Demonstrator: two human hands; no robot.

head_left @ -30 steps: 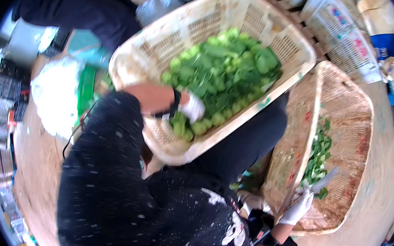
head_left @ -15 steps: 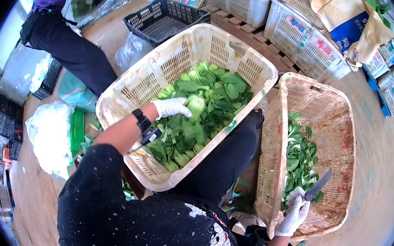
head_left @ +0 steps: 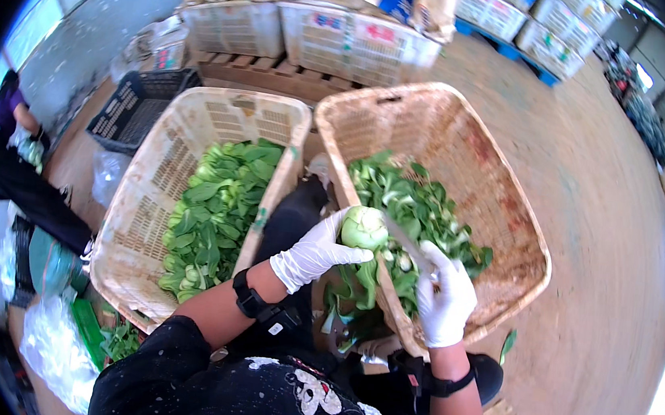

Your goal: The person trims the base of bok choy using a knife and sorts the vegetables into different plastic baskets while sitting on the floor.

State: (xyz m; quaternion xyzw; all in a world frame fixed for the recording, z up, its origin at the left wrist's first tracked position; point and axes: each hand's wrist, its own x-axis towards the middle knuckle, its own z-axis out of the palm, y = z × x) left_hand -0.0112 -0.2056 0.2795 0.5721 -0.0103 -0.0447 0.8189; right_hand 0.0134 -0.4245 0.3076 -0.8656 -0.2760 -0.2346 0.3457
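Note:
My left hand [head_left: 317, 250], in a white glove, holds a leafy green vegetable [head_left: 364, 229] by its pale base, leaves hanging down over the near rim of the right basket. My right hand [head_left: 446, 294], also gloved, grips a knife [head_left: 405, 246] whose blade rests against the vegetable's base. The right wicker basket [head_left: 505, 185] holds a pile of cut green leaves. The left wicker basket [head_left: 157, 181] is filled with whole green vegetables.
White crates [head_left: 350, 39] and a wooden pallet [head_left: 281, 80] stand behind the baskets, with a black crate [head_left: 128, 113] at the left. Another person in dark clothes [head_left: 12, 174] works at the far left. Plastic bags [head_left: 52, 332] lie at my lower left.
My left hand lifted a vegetable out of the left basket and carried it over to the right basket. My right hand brought the knife up to its base.

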